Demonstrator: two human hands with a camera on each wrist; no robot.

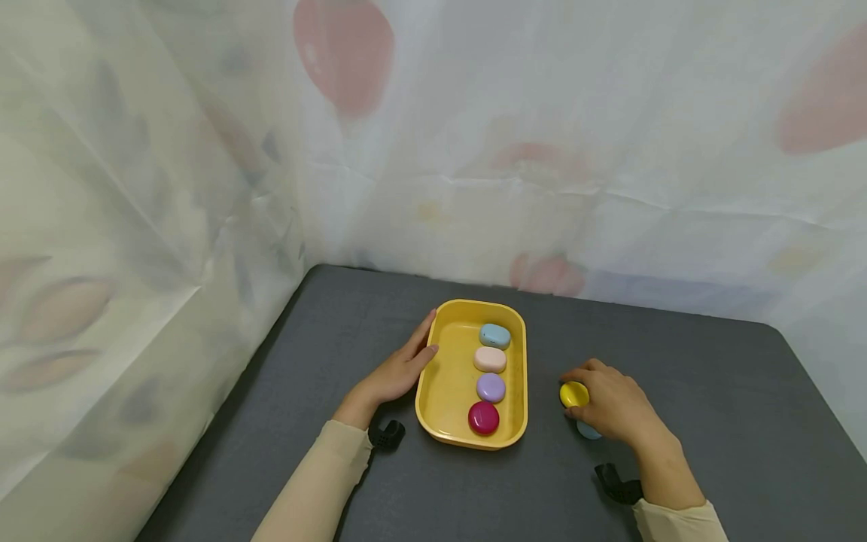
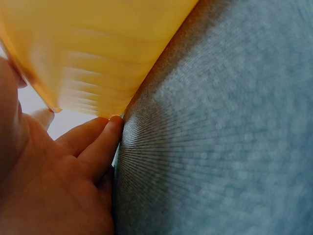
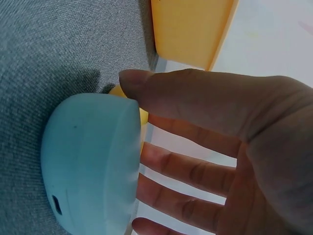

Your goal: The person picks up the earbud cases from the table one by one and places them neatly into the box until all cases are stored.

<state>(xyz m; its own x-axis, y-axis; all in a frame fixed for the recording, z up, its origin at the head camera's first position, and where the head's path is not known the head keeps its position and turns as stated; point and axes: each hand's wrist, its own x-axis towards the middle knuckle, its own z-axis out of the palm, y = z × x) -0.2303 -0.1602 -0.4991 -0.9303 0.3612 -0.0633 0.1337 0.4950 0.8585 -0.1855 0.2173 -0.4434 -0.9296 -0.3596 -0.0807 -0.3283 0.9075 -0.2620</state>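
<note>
My left hand [image 1: 396, 374] holds the yellow tray [image 1: 447, 429] at its left side, thumb at the rim and fingers along the outer wall. Inside the tray, a light-blue earbud case [image 1: 494, 336], a pale pink case [image 1: 490, 359], a lilac case [image 1: 491, 388] and a magenta round case [image 1: 484, 418] form a column. To the right of the tray, my right hand [image 1: 612, 403] pinches a yellow round case [image 1: 574, 394] between thumb and fingers. Partly under that hand, a blue case [image 3: 93, 161] with a small port slot rests on the table.
A dark grey cloth surface [image 1: 542, 482] covers the table. Pale patterned curtains [image 1: 433, 211] hang behind it and along the left. Black wrist mounts [image 1: 618, 485] sit at both wrists.
</note>
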